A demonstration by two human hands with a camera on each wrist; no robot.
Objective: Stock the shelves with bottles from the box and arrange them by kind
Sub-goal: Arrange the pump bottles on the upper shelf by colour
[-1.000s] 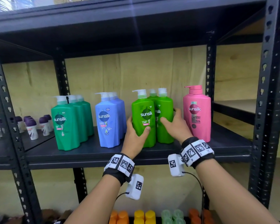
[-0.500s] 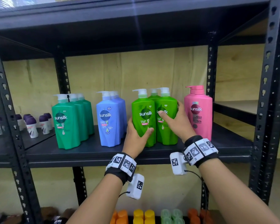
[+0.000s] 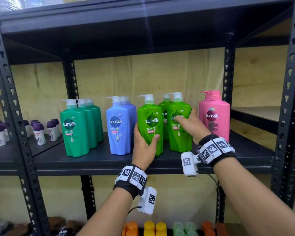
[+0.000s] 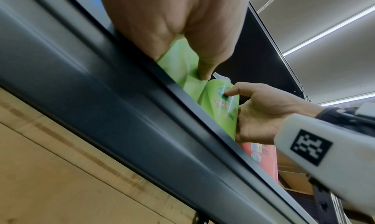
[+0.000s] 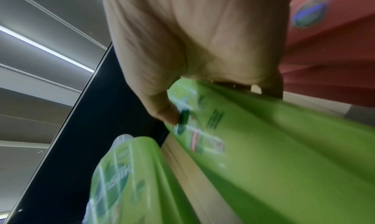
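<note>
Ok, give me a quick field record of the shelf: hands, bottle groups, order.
left hand: grips front lime bottle
right hand: holds second lime bottle, thumb on its label
third lime bottle: behind those two
row order, left to right: teal bottles, blue bottles, lime, pink bottle
all bottles: upright on shelf

Head view: from chest height before the shelf (image 3: pixel 95 160), facing forward and slightly down — both forearms and the whole bottle row in frame. Left wrist view: from under the shelf lip, tilted up past the left hand (image 4: pixel 172 23) toward the ceiling, very near. Right wrist view: close below the right hand (image 5: pixel 194 39), up along a blurred green bottle (image 5: pixel 284 147). Shared by all three: the green bottles.
</note>
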